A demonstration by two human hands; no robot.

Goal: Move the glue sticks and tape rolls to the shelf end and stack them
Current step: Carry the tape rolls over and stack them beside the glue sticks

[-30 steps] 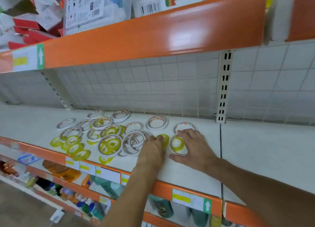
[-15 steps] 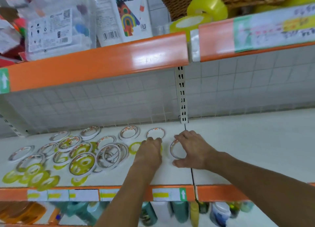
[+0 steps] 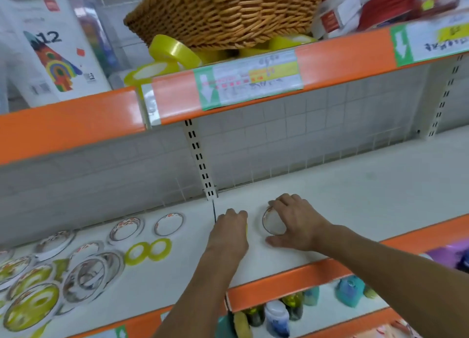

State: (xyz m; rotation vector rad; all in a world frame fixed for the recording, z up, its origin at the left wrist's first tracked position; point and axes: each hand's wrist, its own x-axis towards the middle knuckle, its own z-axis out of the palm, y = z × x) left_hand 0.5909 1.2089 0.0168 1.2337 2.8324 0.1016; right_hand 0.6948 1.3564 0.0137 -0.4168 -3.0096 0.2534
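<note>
Mid-slide step: right hand (image 3: 295, 223) fingers curled round a roll (image 3: 272, 223) at 3 o'clock of the shelf (image 3: 355, 185) seam. Left hand (image 3: 229, 232) fingers together, flat on a yellow roll, mostly hidden. Other rolls (image 3: 83, 274) lie at 8 o'clock. Next: push both toward 3 o'clock, w/ stacking at the end.

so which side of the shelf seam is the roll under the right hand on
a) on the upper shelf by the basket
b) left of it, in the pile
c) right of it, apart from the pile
c: the right hand holds a white-rimmed tape roll right of the shelf seam, while the pile of rolls lies left of it.
</note>
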